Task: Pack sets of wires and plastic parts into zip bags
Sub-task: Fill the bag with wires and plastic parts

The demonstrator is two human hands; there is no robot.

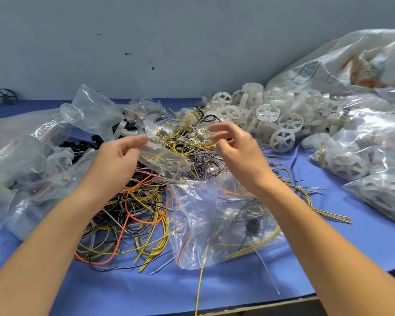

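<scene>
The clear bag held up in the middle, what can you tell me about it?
The small zip bag is thin, clear, crinkled plastic, with yellow and grey wires showing through. It hangs tilted above the wire pile, the left hand pinching its upper edge. Whether the right hand touches it is unclear.

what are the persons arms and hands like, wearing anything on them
Nothing worn that shows. The left forearm and right forearm are bare right to the edge of the picture, with no sleeve in view. The left hand and right hand have no gloves, and no ring, watch or wristband can be seen.
</scene>
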